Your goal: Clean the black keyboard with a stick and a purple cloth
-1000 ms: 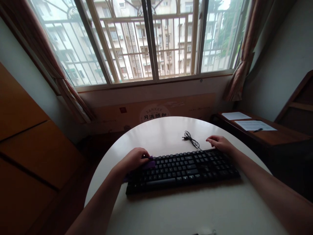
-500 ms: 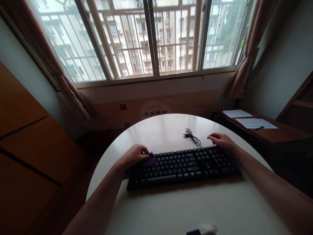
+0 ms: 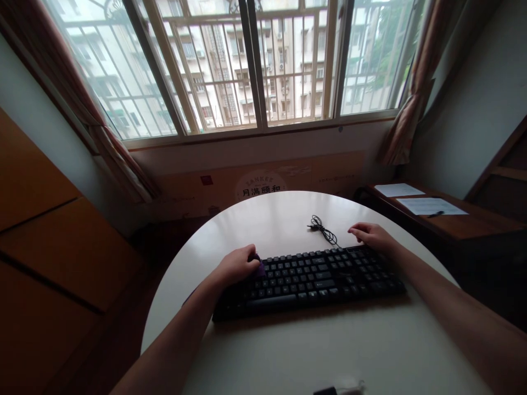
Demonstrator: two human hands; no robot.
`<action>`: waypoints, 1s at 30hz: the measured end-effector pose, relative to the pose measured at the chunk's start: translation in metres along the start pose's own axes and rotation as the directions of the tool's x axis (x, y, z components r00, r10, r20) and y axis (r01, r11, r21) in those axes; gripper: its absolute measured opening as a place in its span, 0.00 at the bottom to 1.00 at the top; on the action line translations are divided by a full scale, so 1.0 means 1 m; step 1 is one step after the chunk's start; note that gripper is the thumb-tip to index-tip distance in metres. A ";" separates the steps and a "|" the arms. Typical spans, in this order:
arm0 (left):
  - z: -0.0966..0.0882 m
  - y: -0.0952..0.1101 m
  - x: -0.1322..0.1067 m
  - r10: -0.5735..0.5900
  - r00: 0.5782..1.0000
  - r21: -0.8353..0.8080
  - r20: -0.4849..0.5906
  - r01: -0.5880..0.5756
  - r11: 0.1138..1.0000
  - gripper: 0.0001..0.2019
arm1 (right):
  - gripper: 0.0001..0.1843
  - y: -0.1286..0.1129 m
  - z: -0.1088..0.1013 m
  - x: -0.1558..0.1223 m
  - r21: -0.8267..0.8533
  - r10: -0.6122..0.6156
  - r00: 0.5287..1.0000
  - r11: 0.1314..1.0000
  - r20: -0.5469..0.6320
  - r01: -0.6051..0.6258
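A black keyboard (image 3: 313, 280) lies across a round white table (image 3: 288, 219). My left hand (image 3: 236, 266) rests on the keyboard's left end, fingers curled round a small purple thing (image 3: 259, 267) pressed against the keys. My right hand (image 3: 373, 237) sits at the keyboard's far right corner, fingers bent down over its back edge. The keyboard's black cable (image 3: 323, 229) lies in a loose coil on the table just behind it, left of my right hand.
A dark wooden side table (image 3: 453, 222) with white papers (image 3: 430, 206) and a pen stands at the right. A cardboard box (image 3: 263, 184) leans under the window. Wooden furniture (image 3: 49, 247) fills the left. A small dark and white object (image 3: 340, 388) sits at the table's near edge.
My left hand has slid rightward along the keyboard's left end with the purple thing. My right hand has stayed at the far right corner.
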State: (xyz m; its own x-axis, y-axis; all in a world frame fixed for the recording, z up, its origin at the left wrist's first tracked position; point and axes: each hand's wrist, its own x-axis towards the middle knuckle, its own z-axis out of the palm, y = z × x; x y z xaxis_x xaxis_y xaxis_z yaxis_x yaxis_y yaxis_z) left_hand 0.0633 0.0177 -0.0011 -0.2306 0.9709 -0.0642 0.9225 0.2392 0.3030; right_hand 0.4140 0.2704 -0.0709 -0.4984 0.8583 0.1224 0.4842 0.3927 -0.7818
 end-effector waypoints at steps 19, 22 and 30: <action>0.004 -0.005 0.003 0.041 0.999 -0.051 -0.020 -0.042 0.998 0.08 | 0.24 0.004 0.001 0.002 0.001 0.001 1.000 1.000 0.006 -0.001; 0.003 -0.009 0.002 0.130 0.990 -0.192 -0.048 -0.136 0.972 0.10 | 0.24 0.003 0.000 0.001 0.004 0.003 1.000 1.000 0.010 -0.004; 0.001 -0.009 0.002 0.222 0.974 -0.301 -0.034 -0.222 0.927 0.12 | 0.24 -0.002 -0.001 -0.001 -0.005 0.002 1.000 1.000 0.011 -0.002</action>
State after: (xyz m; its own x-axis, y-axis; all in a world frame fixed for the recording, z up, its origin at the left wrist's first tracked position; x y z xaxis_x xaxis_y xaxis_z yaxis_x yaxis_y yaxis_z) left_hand 0.0545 0.0173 -0.0053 -0.0303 0.9989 0.0369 0.8133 0.0032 0.5818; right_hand 0.4140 0.2688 -0.0692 -0.5054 0.8553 0.1137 0.4886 0.3923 -0.7793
